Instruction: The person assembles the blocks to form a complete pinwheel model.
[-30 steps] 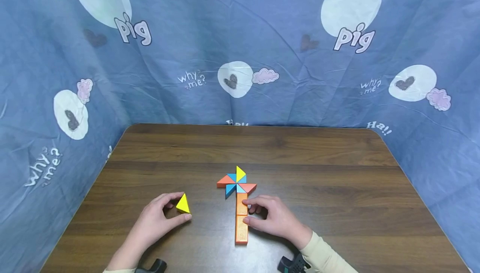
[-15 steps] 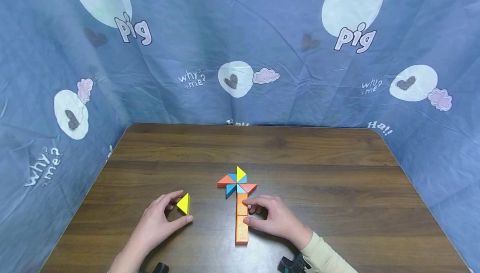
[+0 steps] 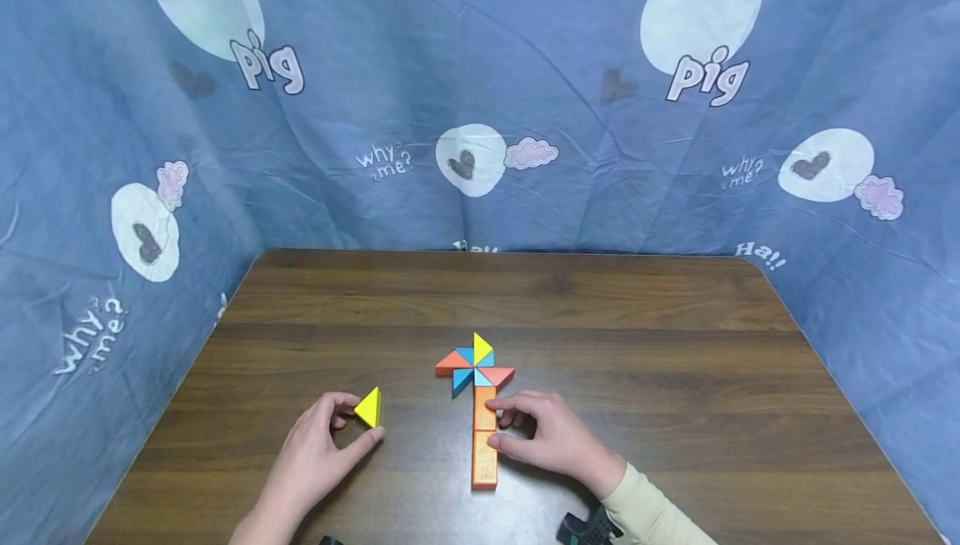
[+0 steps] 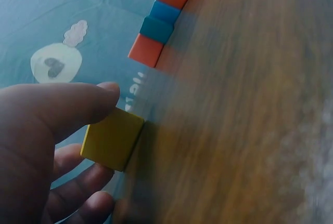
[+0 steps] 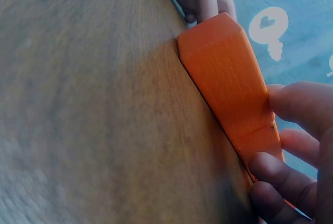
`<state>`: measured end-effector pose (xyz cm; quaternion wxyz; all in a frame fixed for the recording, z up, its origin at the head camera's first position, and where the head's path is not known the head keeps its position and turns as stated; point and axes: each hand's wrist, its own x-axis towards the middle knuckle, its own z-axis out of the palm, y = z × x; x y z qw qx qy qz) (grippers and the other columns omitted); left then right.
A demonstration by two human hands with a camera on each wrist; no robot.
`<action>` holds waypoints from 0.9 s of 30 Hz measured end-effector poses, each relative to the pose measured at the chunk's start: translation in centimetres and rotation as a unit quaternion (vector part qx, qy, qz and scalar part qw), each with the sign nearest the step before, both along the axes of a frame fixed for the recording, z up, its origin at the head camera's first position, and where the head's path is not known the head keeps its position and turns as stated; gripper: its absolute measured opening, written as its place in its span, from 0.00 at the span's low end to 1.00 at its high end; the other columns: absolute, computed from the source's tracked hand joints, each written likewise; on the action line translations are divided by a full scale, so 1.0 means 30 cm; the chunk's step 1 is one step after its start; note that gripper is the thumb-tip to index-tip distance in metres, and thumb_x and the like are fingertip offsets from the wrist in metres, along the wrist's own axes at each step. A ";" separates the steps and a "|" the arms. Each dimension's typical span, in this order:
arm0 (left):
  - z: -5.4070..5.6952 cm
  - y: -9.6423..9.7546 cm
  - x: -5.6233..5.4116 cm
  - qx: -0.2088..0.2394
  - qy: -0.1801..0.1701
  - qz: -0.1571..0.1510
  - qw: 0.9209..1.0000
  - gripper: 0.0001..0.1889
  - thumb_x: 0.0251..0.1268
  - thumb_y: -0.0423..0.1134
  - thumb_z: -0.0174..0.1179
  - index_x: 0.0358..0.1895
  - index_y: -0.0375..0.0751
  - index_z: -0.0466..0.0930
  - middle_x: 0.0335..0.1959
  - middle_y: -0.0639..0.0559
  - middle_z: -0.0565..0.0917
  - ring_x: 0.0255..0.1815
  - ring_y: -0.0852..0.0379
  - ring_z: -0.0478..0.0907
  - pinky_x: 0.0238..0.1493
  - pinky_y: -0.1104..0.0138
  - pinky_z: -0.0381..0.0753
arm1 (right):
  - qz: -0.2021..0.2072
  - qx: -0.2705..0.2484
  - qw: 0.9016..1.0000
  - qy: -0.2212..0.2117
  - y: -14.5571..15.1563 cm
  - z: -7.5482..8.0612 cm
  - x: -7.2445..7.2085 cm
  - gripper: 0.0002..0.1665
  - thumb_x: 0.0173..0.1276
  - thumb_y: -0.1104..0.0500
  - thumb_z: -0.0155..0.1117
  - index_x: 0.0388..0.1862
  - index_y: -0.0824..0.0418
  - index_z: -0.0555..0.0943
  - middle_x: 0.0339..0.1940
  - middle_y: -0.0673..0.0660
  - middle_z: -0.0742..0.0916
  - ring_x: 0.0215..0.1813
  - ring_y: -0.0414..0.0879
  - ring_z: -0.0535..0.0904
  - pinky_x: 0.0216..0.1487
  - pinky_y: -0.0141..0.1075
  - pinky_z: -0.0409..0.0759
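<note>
On the left, my left hand (image 3: 318,449) pinches a yellow triangular block (image 3: 369,407) with the thumb at its near corner and fingers on the far side. The left wrist view shows this block (image 4: 113,141) standing at the tabletop, thumb tip over its upper edge. My right hand (image 3: 551,437) touches two orange rectangular blocks (image 3: 484,466) laid end to end; the thumb is on the nearer one and the index finger on the farther one. At their far end lies a pinwheel of triangular blocks, with a yellow blade (image 3: 482,351), red blades (image 3: 497,375) and blue pieces (image 3: 461,382).
A brown wooden table (image 3: 637,303) carries everything. Behind and beside it hangs a blue printed cloth (image 3: 360,95). Bare wood lies between the yellow block and the orange column. A dark wrist device (image 3: 585,528) sits below my right hand.
My left fingers have turned the yellow block so its side face now shows on the right. The left index finger has drawn slightly nearer. My right hand and the orange blocks stay put.
</note>
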<state>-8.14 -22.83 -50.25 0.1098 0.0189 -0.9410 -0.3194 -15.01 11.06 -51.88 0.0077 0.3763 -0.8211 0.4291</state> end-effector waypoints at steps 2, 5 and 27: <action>-0.001 -0.001 0.000 -0.004 -0.001 0.000 1.000 0.28 0.51 0.55 0.75 0.50 0.44 0.77 0.41 0.54 0.80 0.38 0.57 0.73 0.42 0.57 0.73 | 0.000 0.000 1.000 -0.004 0.000 0.000 0.000 0.23 0.61 0.46 0.74 0.54 0.51 0.85 0.34 0.44 0.84 0.36 0.35 0.79 0.39 0.29 0.78; -0.004 -0.003 0.002 -0.007 -0.004 0.007 1.000 0.28 0.51 0.57 0.75 0.50 0.45 0.78 0.41 0.55 0.81 0.38 0.58 0.73 0.42 0.58 0.72 | 0.001 -0.001 1.000 -0.004 0.001 -0.001 0.001 0.23 0.62 0.46 0.74 0.54 0.51 0.84 0.33 0.44 0.84 0.36 0.35 0.79 0.38 0.29 0.78; -0.005 0.020 0.011 0.047 0.052 0.015 0.997 0.21 0.44 0.47 0.81 0.42 0.51 0.83 0.34 0.62 0.80 0.37 0.62 0.75 0.38 0.66 0.75 | 0.002 -0.009 1.000 0.007 -0.001 -0.001 0.001 0.22 0.61 0.48 0.74 0.53 0.51 0.85 0.33 0.44 0.84 0.35 0.35 0.79 0.37 0.28 0.78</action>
